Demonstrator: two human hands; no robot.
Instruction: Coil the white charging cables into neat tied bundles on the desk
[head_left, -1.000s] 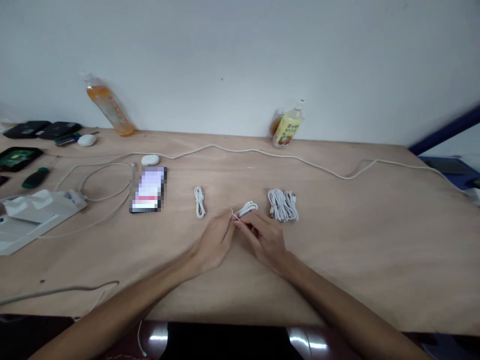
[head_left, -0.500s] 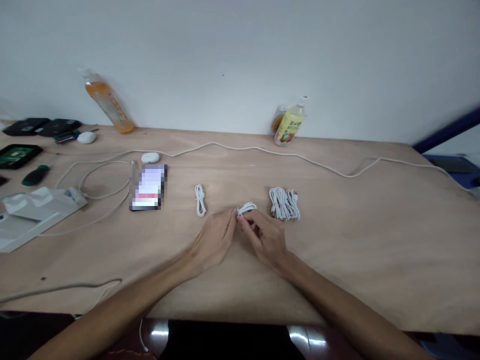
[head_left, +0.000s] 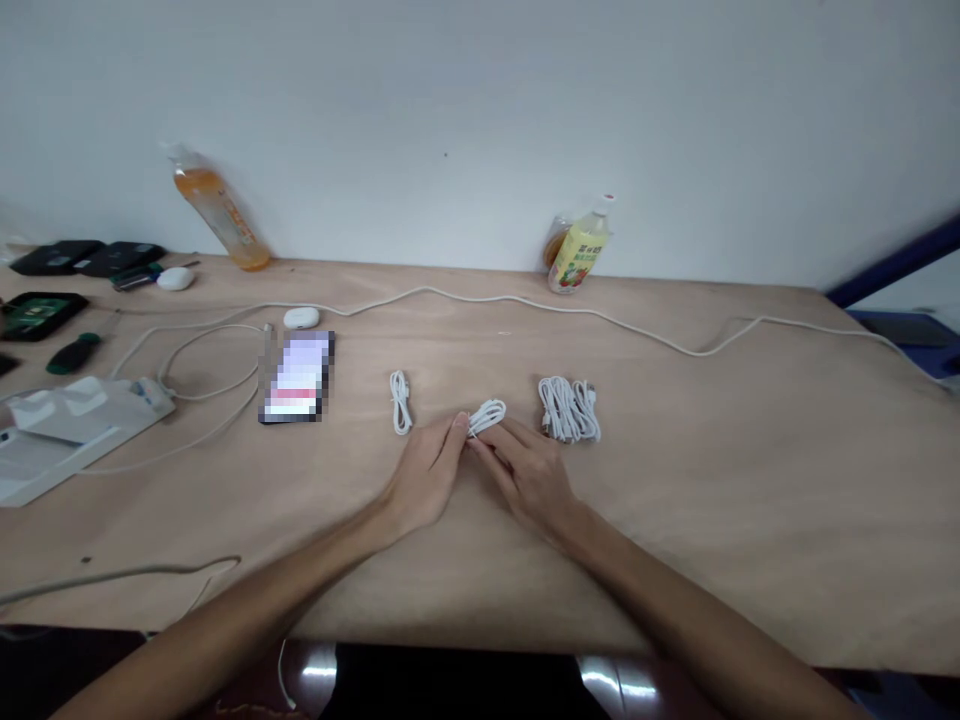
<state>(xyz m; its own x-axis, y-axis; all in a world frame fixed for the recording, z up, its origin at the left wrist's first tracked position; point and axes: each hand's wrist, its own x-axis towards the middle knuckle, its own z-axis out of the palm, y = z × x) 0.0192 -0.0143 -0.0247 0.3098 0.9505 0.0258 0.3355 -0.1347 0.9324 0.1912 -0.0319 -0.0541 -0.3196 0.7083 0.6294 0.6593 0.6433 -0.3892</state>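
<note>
Between my two hands is a small coiled white cable (head_left: 488, 414), its loops sticking out past my fingertips. My left hand (head_left: 427, 470) pinches the near end of the coil between thumb and fingers. From the other side my right hand (head_left: 532, 470) grips it, the fingertips partly hidden behind the thumb and the coil. To the left, a single bundled white cable (head_left: 400, 403) lies on the table. Several more bundled white cables (head_left: 568, 410) lie together just right of my right hand.
A phone (head_left: 298, 376) and a white earbud case (head_left: 301, 318) lie to the left. A long white cord (head_left: 510, 297) crosses the table's back. An orange drink bottle (head_left: 225, 220) and a yellow-labelled bottle (head_left: 580, 250) stand near the wall. A white box (head_left: 82, 430) sits far left.
The coiled cable in my hands has turned and shifted slightly left, so more of its loops show. Both hands have moved a little, and the bundles on the table have stayed put.
</note>
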